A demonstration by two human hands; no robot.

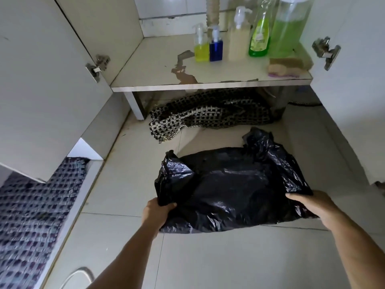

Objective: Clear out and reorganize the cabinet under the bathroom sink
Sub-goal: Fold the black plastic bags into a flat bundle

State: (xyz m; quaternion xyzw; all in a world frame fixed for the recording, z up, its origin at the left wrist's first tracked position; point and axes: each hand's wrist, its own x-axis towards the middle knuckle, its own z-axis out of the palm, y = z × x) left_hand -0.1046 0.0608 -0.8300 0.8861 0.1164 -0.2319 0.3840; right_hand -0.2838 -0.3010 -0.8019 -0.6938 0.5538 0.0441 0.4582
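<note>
A crumpled black plastic bag (233,184) lies spread on the tiled floor in front of the open cabinet. My left hand (155,212) grips its near left edge, fingers curled round the plastic. My right hand (310,207) holds its near right edge the same way. On the cabinet shelf (158,69) stand a yellow pump bottle (201,49), a small blue bottle (216,49), a cream pump bottle (239,42), a green dish-soap bottle (260,38) and a large green-liquid bottle (288,32). A sponge (285,66) lies at the shelf's front right.
A black-and-white woven mat (200,117) is bunched on the floor under the shelf. Both cabinet doors stand open, left door (41,80) and right door (354,90). A checked mat (31,215) lies at the left. The drain pipe (212,11) descends behind the bottles.
</note>
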